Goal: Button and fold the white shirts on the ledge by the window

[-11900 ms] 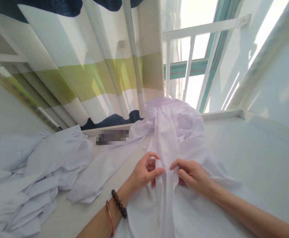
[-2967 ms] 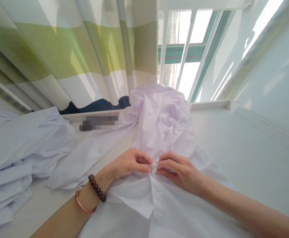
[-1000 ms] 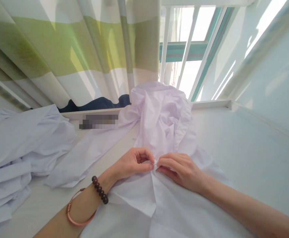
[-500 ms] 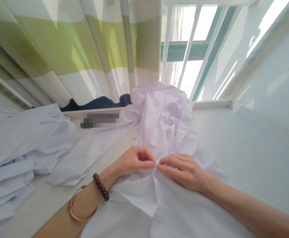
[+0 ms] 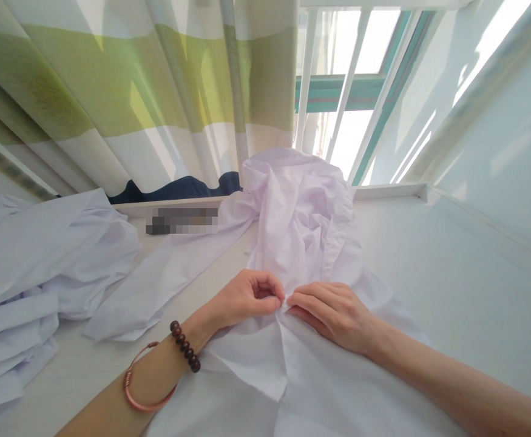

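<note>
A white shirt [image 5: 301,218] lies spread and wrinkled before me, one sleeve [image 5: 156,279] stretching out to the left. At the middle of its front, my left hand [image 5: 251,294] pinches the cloth edge between thumb and forefinger. Close against it on the right, my right hand [image 5: 338,309] grips the same spot with its fingertips together. Whether a button sits between the fingertips is too small to tell. Below the hands the two front panels hang apart in a fold. On my left wrist are a dark bead bracelet [image 5: 184,346] and a copper-coloured bangle [image 5: 128,382].
More white cloth [image 5: 56,261] is heaped at the left. A blurred-out dark object [image 5: 181,221] lies by the back ledge. Behind stand a green and white curtain [image 5: 178,79] and white bars [image 5: 338,115] before a window; a pale wall [image 5: 497,152] rises at the right.
Both hands stay at the same place on the shirt front. The left fingertips have drawn slightly left, and the right thumb has slipped lower beneath the fingers.
</note>
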The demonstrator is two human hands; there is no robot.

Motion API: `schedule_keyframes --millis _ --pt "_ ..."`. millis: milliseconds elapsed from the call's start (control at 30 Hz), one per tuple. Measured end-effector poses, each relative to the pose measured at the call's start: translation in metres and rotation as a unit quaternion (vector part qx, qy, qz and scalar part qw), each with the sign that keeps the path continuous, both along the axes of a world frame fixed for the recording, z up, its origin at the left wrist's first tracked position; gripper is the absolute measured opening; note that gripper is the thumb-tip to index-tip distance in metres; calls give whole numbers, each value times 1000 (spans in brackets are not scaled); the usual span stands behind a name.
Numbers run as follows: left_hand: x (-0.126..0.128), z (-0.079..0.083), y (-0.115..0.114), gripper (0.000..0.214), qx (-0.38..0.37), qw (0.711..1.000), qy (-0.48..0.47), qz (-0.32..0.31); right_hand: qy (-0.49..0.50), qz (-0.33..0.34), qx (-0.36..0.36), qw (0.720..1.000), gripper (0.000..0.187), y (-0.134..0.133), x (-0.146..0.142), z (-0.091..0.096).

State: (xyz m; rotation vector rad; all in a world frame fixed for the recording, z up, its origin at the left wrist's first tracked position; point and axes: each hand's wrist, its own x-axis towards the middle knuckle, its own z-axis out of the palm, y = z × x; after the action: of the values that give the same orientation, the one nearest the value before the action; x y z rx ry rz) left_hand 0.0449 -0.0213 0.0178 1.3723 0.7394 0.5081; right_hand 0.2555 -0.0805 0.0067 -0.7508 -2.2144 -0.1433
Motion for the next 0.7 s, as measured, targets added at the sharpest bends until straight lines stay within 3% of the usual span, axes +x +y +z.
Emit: schedule_keyframes --millis 433,700 --pt "-5 2 5 11 -24 998 27 -49 -37 46 43 997 18 1 6 -1" --pt "-3 1 3 12 -22 999 7 -39 -22 47 50 997 16 -1 4 2"
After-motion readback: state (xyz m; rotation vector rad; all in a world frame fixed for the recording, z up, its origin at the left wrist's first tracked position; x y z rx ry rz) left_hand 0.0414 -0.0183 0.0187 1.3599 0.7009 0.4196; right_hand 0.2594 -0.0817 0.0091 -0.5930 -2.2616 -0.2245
